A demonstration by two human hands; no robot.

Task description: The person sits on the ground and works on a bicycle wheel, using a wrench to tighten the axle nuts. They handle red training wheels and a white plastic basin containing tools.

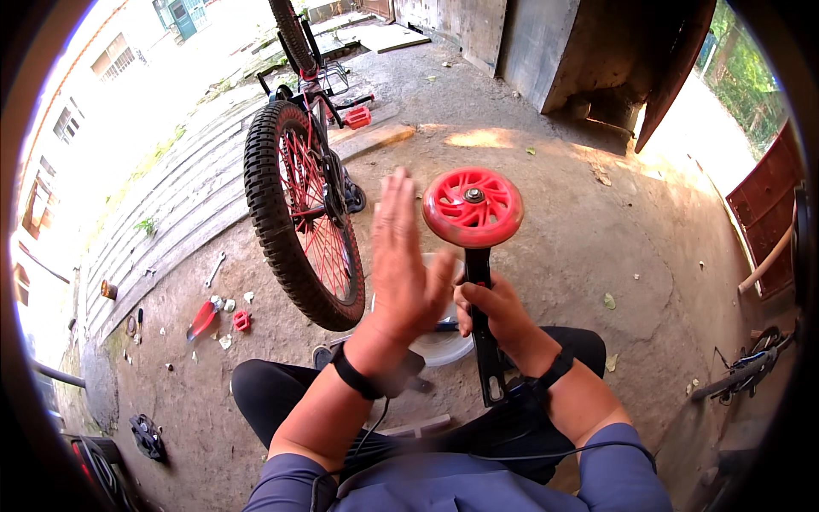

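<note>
My right hand [503, 317] is wrapped round the black slotted metal bracket [490, 363] of a training wheel, holding it upright. At the bracket's upper end is the red spoked wheel [438, 224], with a bolt and nut at its hub. My left hand [397, 264] is raised just left of the wheel, its fingers stretched out and nothing in it. Beyond that hand stands a bicycle [263, 196] with a knobby black tyre and red spokes. A pale round basin [444, 352] shows partly behind my hands, and its contents are mostly hidden.
On the ground at left lie a wrench [215, 269], a red pointed piece [202, 321], a small red part [242, 321] and scraps. A black part [148, 438] rests at lower left. A metal cabinet [589, 60] stands at the back; more bicycle parts [751, 367] are at right.
</note>
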